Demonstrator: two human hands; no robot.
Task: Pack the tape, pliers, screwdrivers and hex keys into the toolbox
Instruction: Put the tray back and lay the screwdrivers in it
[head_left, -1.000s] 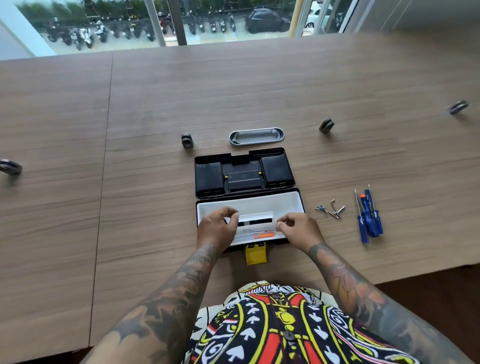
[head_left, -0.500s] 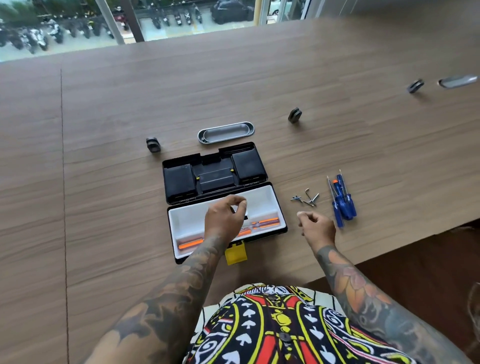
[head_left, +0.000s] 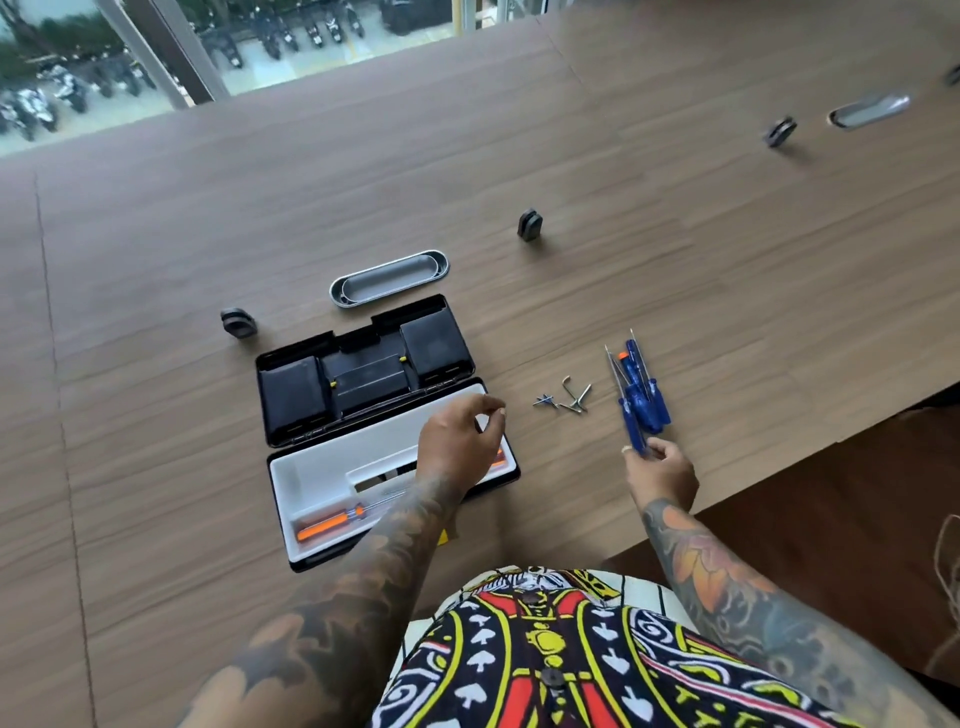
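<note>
The black toolbox (head_left: 470, 488) lies open in front of me, its lid (head_left: 363, 376) folded back. Its white tray (head_left: 322, 467) holds an orange-handled screwdriver (head_left: 327, 526) at the near left. My left hand (head_left: 457, 447) hovers over the tray's right end, fingers loosely curled and holding nothing. Several small hex keys (head_left: 569, 400) lie on the table right of the box. Beyond them is a bundle of blue screwdrivers (head_left: 641, 395). My right hand (head_left: 662, 473) pinches the handle end of the nearest one. I see no tape or pliers.
A grey oval cable tray (head_left: 389, 278) is set into the wooden table (head_left: 675, 260) behind the box, another (head_left: 867, 110) at far right. Small black clamps (head_left: 239, 322) (head_left: 530, 224) (head_left: 779, 131) stand around. The table edge (head_left: 779, 470) runs diagonally just right of my right hand.
Both hands left the tray's middle. My right hand moved right to the blue screwdrivers and closed on one handle. My left hand shifted to the tray's right end. The view turned right.
</note>
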